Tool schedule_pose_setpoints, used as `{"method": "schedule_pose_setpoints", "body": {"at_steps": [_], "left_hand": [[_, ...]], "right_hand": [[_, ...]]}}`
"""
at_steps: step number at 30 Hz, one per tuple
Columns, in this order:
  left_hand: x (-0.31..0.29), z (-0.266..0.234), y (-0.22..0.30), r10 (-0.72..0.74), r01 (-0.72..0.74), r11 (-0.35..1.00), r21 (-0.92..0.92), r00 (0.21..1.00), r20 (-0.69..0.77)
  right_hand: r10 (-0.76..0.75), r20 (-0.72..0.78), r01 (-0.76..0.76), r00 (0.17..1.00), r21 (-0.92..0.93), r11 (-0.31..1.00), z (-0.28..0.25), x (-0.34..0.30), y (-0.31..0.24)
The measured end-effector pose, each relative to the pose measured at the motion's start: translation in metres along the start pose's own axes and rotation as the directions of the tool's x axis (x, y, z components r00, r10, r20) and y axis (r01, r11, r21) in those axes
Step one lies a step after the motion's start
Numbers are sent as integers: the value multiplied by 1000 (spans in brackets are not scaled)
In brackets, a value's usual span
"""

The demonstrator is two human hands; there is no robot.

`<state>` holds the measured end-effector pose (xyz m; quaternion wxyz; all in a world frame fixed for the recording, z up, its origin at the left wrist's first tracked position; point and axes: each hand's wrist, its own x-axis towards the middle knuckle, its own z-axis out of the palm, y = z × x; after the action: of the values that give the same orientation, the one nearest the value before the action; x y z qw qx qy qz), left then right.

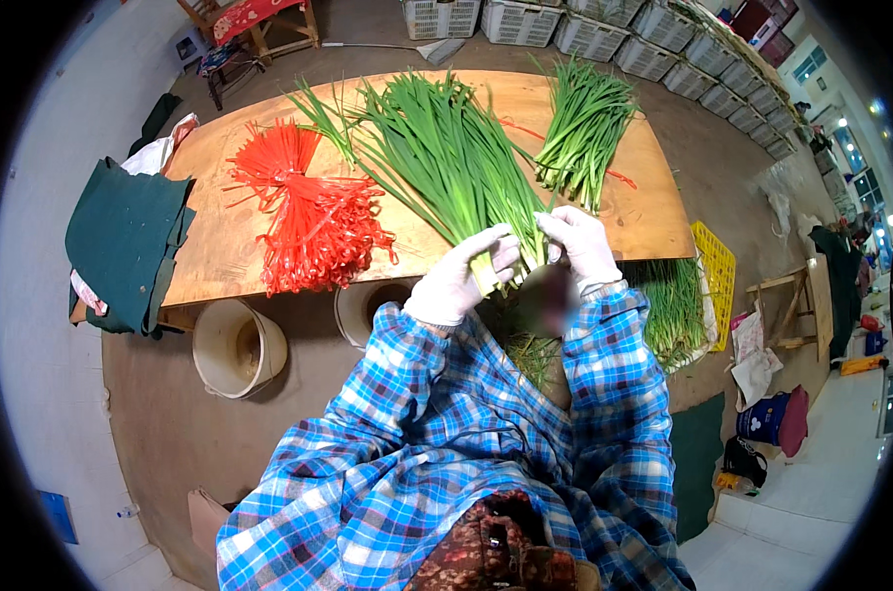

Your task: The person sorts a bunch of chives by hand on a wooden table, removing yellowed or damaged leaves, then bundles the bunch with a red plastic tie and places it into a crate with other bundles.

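Observation:
A large bunch of long green chives (437,148) lies across the wooden table, its pale stalk ends toward me. My left hand (461,276), in a white glove, is closed around the stalk ends at the table's near edge. Just right of it, my right hand (582,246), also gloved, pinches a few stalks at the bunch's right side. A blurred patch hides what is below the right fingers. Farther back on the right lies a second bunch of chives (584,133), with a red tie near it. Left of the large bunch sits a heap of red plastic ties (318,222).
The wooden table (205,251) has dark green cloth (127,241) over its left end. Below stand a white bucket (238,350) and a second bucket (353,310). More greens (673,315) sit under the right side beside a yellow crate (714,281). Grey crates (520,22) line the back.

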<state>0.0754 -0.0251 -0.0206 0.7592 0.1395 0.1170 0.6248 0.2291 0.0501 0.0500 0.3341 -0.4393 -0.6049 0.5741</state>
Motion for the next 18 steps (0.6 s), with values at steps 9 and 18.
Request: {"method": "schedule_pose_setpoints", "body": {"at_steps": [9,18], "left_hand": [[0,3,-3,-20,27,995,95,997,-74],[4,11,1,6,63,969,239,961,-276]], "right_hand": [[-56,63,64,996,-133,989,12,-20,3],[-11,190,49,982,-196,979,3,-17,4]]}}
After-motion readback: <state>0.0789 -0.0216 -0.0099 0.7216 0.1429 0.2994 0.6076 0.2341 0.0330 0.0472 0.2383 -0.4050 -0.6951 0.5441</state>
